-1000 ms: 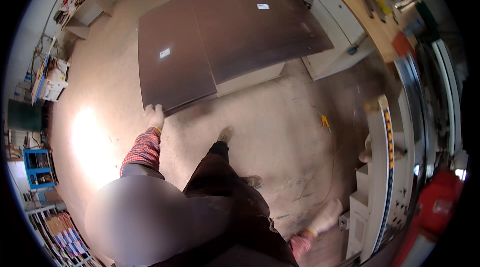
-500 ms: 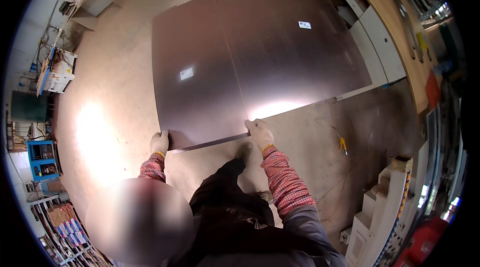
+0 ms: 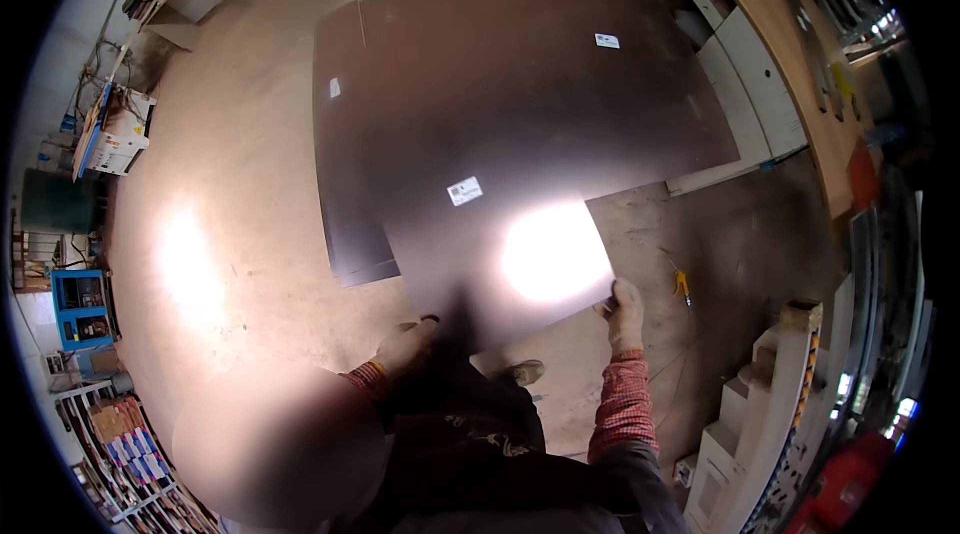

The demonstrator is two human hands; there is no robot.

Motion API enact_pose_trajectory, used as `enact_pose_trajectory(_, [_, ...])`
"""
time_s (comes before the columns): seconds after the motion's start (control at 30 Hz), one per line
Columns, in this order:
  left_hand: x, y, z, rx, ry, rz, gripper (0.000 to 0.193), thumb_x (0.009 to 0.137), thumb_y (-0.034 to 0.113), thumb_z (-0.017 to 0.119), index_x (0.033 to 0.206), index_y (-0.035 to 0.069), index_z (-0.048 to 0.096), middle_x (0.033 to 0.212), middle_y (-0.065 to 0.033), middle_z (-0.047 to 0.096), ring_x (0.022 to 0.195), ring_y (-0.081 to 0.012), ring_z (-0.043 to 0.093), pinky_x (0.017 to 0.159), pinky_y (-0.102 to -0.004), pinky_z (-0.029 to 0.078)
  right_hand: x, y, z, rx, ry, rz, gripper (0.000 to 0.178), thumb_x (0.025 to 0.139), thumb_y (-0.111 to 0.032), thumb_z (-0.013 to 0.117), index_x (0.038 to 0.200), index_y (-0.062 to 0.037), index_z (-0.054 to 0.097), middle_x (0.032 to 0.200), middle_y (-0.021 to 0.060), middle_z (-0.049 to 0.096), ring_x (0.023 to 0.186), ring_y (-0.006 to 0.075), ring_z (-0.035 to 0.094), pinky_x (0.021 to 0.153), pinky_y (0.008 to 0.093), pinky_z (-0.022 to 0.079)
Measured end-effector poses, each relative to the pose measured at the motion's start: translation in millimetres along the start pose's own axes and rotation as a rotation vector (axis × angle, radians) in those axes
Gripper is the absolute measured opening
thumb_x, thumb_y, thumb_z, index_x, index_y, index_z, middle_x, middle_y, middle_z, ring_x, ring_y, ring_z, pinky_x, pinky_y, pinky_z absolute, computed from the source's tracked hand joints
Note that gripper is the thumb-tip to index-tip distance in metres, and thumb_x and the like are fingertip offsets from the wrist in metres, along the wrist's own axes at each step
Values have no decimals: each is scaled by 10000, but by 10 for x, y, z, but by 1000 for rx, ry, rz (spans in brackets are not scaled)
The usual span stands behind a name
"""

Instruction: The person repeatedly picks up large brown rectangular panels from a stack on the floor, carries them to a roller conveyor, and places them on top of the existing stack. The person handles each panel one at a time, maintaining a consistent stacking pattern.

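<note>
Both my hands grip the near edge of a dark brown glossy panel (image 3: 430,239) that carries a white label. My left hand (image 3: 405,347), in a pale glove, is closed on its near left corner. At the near right corner my right hand (image 3: 625,312), gloved too, has its fingers wrapped around the edge. The panel slants toward me over the floor, with a bright reflection on its right half. Beneath and beyond it lie more dark brown panels (image 3: 650,99), which also bear white labels. Its far edge is hard to make out against them.
A wooden-topped bench (image 3: 790,54) runs along the right. On the floor to the right lies a yellow air gun (image 3: 682,284) with a thin hose. White machine housing (image 3: 735,434) stands lower right, a blue cabinet (image 3: 80,309) at left, and a rack of boards (image 3: 140,454) lower left.
The panel in my hands has come toward me and swung to the right, uncovering another panel with a label at left. Both hands have shifted right and nearer to me.
</note>
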State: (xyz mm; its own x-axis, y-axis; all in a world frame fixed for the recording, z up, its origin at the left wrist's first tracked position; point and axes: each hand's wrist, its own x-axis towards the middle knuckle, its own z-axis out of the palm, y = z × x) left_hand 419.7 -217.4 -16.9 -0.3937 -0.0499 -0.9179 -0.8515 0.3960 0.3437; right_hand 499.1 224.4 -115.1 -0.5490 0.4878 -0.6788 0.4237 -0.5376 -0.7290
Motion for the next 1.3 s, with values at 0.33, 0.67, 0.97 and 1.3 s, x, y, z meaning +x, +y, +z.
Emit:
enact_pose_trajectory(0.33, [252, 894, -174, -3, 203, 376, 455, 1010, 470, 637, 1197, 56, 665, 1062, -60, 656, 905, -219, 632, 698, -402, 575, -1067, 648, -322, 645, 137, 3, 375, 987, -225, 736, 1275, 0, 654, 1260, 80, 692, 1141, 254, 658, 1021, 415, 540])
enact_pose_trajectory(0.67, [980, 1876, 83, -1020, -426, 279, 641, 1067, 505, 543, 1537, 73, 477, 1554, -143, 525, 1394, -388, 518, 1183, -571, 395, -2159, -457, -377, 138, 366, -391, 506, 935, -197, 700, 1333, 105, 614, 1172, 115, 697, 1041, 220, 662, 941, 345, 530])
enact_pose_trajectory(0.97, [344, 1981, 585, -722, -430, 564, 580, 1103, 456, 515, 1498, 31, 501, 1511, -117, 545, 1347, -304, 550, 1117, -443, 492, -3008, -1087, -679, 126, 472, -520, 489, 931, -231, 702, 1316, 63, 642, 1193, 101, 716, 1067, 162, 653, 944, 321, 526])
enact_pose_trajectory(1.3, [-1294, 2736, 2711, -594, -974, 536, 483, 1114, 348, 535, 1441, -8, 540, 1454, -143, 596, 1303, -289, 588, 1117, -444, 496, -3451, -1295, -2899, 288, 641, -758, 578, 906, -265, 741, 1366, 61, 614, 1248, 120, 696, 1082, 204, 671, 968, 337, 530])
